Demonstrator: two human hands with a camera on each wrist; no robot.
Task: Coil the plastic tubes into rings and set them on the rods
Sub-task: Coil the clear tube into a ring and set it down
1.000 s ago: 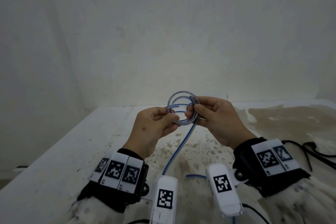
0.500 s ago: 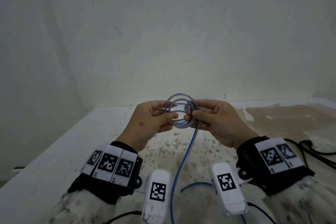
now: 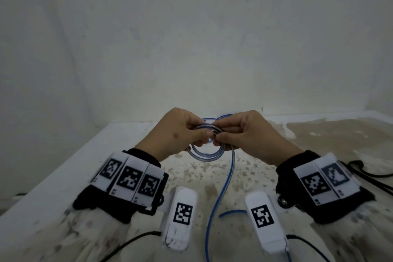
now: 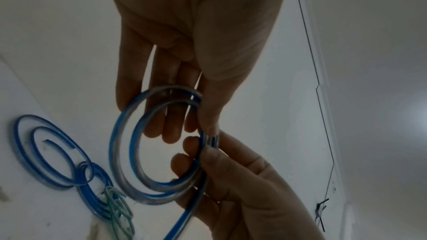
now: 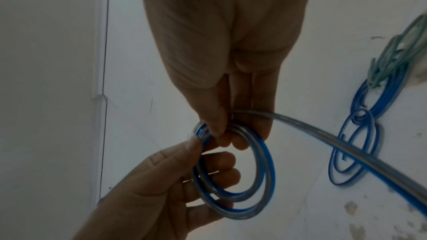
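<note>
A clear plastic tube with a blue stripe is wound into a coil (image 3: 205,153) of about two loops above the table. My left hand (image 3: 202,135) pinches the coil's left side. My right hand (image 3: 221,137) pinches its right side, fingertips nearly meeting. The tube's tail (image 3: 221,193) hangs from the right hand toward me. In the left wrist view the coil (image 4: 129,152) sits between left hand (image 4: 191,121) and right hand (image 4: 201,151). The right wrist view shows the coil (image 5: 265,167), right hand (image 5: 226,132) and tail (image 5: 335,140). No rods are in view.
More blue-striped tube coils (image 4: 46,152) and a greenish tube bundle (image 4: 117,205) lie on the stained white table (image 3: 63,176) beyond my hands. A loose blue tube end (image 3: 231,211) lies near me. Black cables (image 3: 372,176) run along the right. A wall stands behind.
The ring faced me upright between the fingertips before. Both hands have rolled over it, so it now tilts and hangs below the fingers. The tail has swung rightward.
</note>
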